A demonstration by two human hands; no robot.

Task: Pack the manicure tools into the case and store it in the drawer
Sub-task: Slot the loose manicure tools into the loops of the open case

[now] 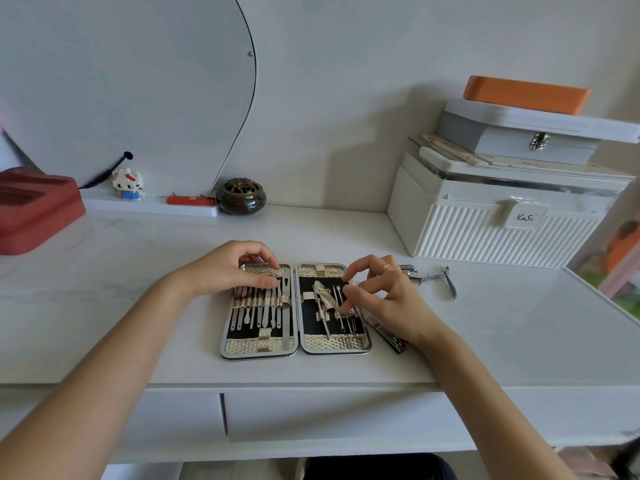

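1. Here the manicure case [296,311] lies opened flat like a book on the white desk [138,306], both halves facing up, so every elastic slot is reachable from above.
2. The left hand [227,273] rests on the top edge of the case's left half, fingers curled over the rim and thumb lying across the handles of the slim steel tools [258,308] just below its fingertips; this looks like bracing, to keep the case from sliding.
3. The right hand [375,292] hovers over the right half with fingers spread and bent, thumb and forefinger tips brought near each other above the thin picks [341,311]. Whether they actually pinch one I cannot tell.
4. Under those fingers, the woven band across the right half holds a few tools, with room apparently left.
5. Outside the case, just beyond the right hand's knuckles, lie the cuticle nippers [446,280] and a nail clipper [408,270]; another nail clipper [386,334] sits beneath the wrist, beside the case's edge. These seem kept within reach for packing.
6. The drawer [329,415] below the desk edge is closed; storing comes later.
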